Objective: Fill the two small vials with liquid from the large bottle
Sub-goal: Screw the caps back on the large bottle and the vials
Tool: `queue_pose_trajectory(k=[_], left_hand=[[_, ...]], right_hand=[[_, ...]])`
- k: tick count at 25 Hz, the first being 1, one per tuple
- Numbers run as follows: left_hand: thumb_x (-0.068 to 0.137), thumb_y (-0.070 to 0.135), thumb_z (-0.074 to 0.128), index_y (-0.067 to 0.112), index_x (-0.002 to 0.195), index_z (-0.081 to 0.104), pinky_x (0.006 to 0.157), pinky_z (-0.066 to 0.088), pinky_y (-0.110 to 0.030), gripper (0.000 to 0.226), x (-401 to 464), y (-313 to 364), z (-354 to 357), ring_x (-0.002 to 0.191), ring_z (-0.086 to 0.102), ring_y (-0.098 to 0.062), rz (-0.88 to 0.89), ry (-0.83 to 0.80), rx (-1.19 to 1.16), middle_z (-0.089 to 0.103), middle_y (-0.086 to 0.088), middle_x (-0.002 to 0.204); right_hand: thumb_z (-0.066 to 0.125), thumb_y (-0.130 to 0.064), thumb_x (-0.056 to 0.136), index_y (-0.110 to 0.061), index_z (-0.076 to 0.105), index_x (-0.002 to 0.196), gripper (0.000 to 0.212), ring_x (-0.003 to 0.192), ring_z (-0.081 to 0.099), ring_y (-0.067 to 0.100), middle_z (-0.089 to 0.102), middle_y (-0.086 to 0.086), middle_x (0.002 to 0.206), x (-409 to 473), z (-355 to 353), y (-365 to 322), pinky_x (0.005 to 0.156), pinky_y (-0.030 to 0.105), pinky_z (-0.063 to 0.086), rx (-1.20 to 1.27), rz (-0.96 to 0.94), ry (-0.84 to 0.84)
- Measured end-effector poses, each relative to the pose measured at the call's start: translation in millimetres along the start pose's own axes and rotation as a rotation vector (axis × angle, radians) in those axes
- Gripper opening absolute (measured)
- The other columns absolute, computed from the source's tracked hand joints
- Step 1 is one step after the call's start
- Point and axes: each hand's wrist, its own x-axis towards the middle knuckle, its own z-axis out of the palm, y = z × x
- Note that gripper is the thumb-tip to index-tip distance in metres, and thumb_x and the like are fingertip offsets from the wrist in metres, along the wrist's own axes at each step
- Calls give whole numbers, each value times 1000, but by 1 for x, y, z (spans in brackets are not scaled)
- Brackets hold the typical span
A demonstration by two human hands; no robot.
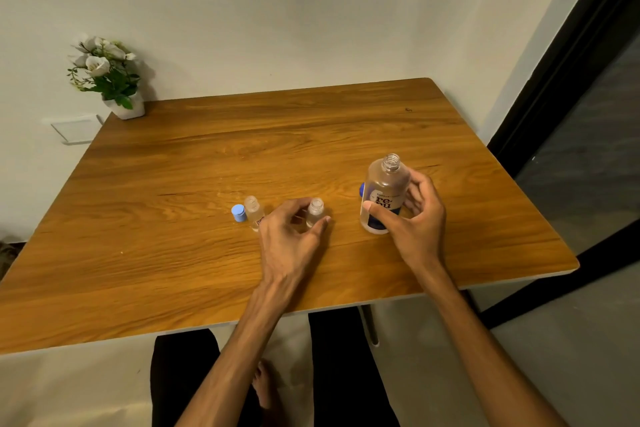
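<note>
The large clear bottle [384,192] with a dark blue label stands upright and uncapped on the wooden table [173,253]. My right hand [412,218] is wrapped around its lower half. One small clear vial [315,211] stands open near the table's middle, and my left hand [291,236] curls around it, thumb and fingers at its sides. A second open vial [253,211] stands just to the left, beside a light blue cap [239,212]. A dark blue cap [362,189] peeks out behind the large bottle's left side.
A white pot of artificial white flowers [107,76] sits at the table's far left corner against the wall. A dark door frame [554,97] runs along the right. My legs and a bare foot show below the table's near edge.
</note>
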Motion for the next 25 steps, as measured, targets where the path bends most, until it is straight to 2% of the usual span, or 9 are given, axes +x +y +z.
queue_pose_trajectory(k=[4, 9, 11, 13, 16, 18, 19, 21, 25], left_hand=[[75, 24, 91, 18, 112, 79, 85, 63, -39, 39, -3, -6, 4, 90, 73, -11, -18, -10, -2, 78, 5, 102], [77, 29, 89, 17, 116, 77, 81, 63, -41, 42, -1, -10, 9, 87, 73, -11, -61, -3, -3, 78, 5, 100], [77, 29, 90, 17, 122, 74, 83, 63, -41, 49, -2, -9, 8, 91, 72, -12, -51, 2, 17, 77, 4, 107], [77, 33, 89, 18, 135, 66, 89, 62, -41, 64, -7, -6, 9, 103, 69, -15, -43, 0, 57, 72, 1, 122], [81, 39, 85, 16, 143, 58, 107, 51, -38, 72, -14, 12, 8, 130, 58, -21, 62, 69, 112, 60, -6, 142], [87, 36, 79, 13, 137, 63, 108, 43, -34, 58, -4, 39, 6, 130, 55, -20, 233, 95, 144, 61, -8, 139], [89, 34, 75, 13, 131, 67, 107, 40, -34, 48, 6, 54, 8, 126, 58, -20, 314, 44, 187, 65, -7, 132], [90, 31, 70, 16, 127, 70, 109, 38, -38, 39, 36, 79, 24, 123, 61, -23, 384, -195, 424, 70, -5, 125], [98, 35, 60, 18, 133, 66, 116, 39, -49, 39, 74, 91, 75, 125, 62, -29, 387, -655, 961, 67, -11, 130]], right_hand=[[98, -13, 68, -17, 59, 138, 80, 111, 58, -24, 63, -11, 132, -1, 0, 1, 87, 4, 51, 2, 0, 0], [98, -16, 67, -16, 59, 139, 82, 117, 59, -18, 63, -10, 134, -2, -1, 4, 91, 6, 52, 4, -14, 9], [99, -16, 67, -16, 59, 139, 82, 122, 59, -10, 64, -7, 138, -2, -2, 5, 94, 8, 53, 6, -20, 19], [98, -16, 68, -16, 59, 140, 82, 124, 59, -6, 64, -7, 139, -1, -5, 6, 94, 8, 53, 10, -24, 27], [98, -14, 68, -15, 58, 140, 82, 121, 58, -11, 62, -10, 137, 1, -11, 8, 93, 6, 51, 11, -22, 38], [98, -14, 68, -15, 58, 140, 82, 119, 59, -15, 63, -11, 135, 2, -16, 8, 94, 6, 51, 13, -21, 49], [98, -14, 68, -14, 59, 139, 82, 119, 59, -17, 63, -10, 135, 3, -20, 9, 94, 7, 51, 14, -17, 57], [98, -13, 68, -14, 59, 140, 82, 119, 59, -17, 64, -9, 135, 4, -27, 9, 94, 6, 51, 12, -13, 72], [99, -14, 67, -16, 59, 141, 84, 123, 60, -11, 65, -9, 138, 5, -41, 10, 95, 9, 53, 14, -12, 94]])
